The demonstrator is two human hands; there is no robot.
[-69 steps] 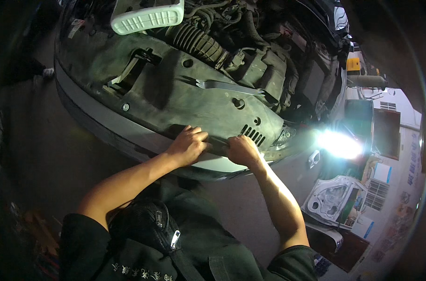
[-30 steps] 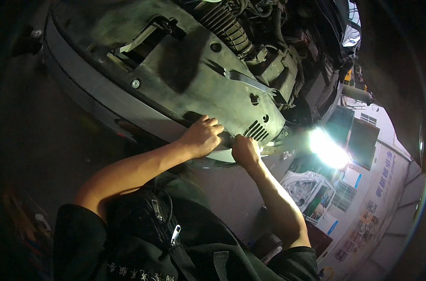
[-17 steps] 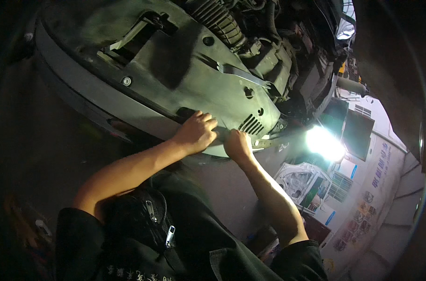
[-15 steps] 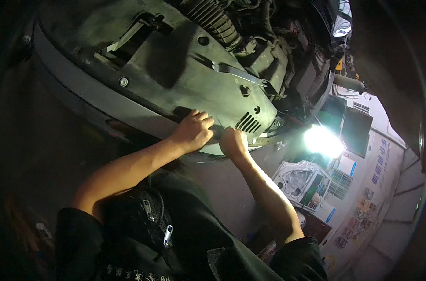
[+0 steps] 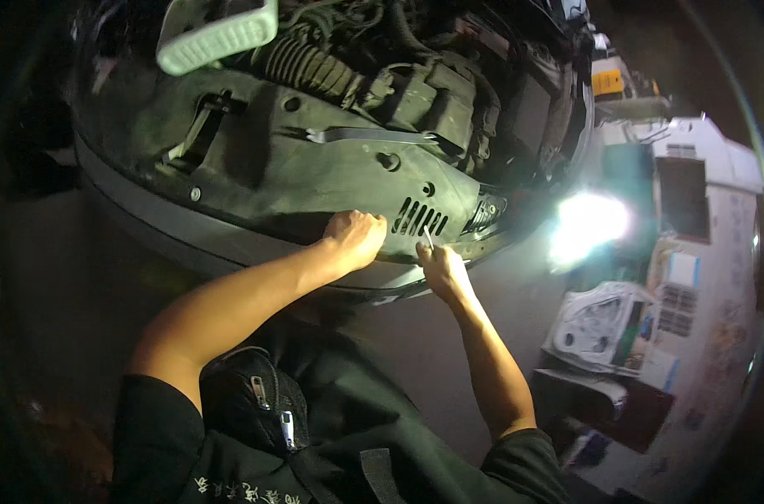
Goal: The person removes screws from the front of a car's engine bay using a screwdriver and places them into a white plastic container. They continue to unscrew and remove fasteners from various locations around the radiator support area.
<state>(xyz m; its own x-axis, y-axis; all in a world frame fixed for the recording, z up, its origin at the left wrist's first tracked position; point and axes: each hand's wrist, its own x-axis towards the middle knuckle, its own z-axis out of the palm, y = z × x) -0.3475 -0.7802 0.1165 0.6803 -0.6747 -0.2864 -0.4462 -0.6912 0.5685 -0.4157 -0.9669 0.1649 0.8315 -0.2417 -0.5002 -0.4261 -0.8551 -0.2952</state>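
Observation:
A dusty dark plastic cover panel (image 5: 315,181) spans the front of a car's open engine bay. My left hand (image 5: 354,239) is closed in a fist at the panel's front edge, left of its slotted vent (image 5: 420,217); whatever it may grip is hidden. My right hand (image 5: 446,270) is closed around a thin metal-shafted tool (image 5: 429,238), whose bright tip points up at the vent slots. The tool's kind and handle are hidden by my fingers. A grey forked trim pry tool (image 5: 374,134) lies on the panel beyond both hands.
Behind the panel are a ribbed intake hose (image 5: 311,67) and other engine parts. A pale slotted part (image 5: 218,38) is at the top left. Below the panel runs the bumper (image 5: 168,235). A bright lamp (image 5: 594,221) shines at right, above a bare door shell (image 5: 602,328).
The view has turned and shifted. My right hand has moved slightly away from my left, and the thin metal tool now shows plainly in it. My left hand stays closed at the panel edge.

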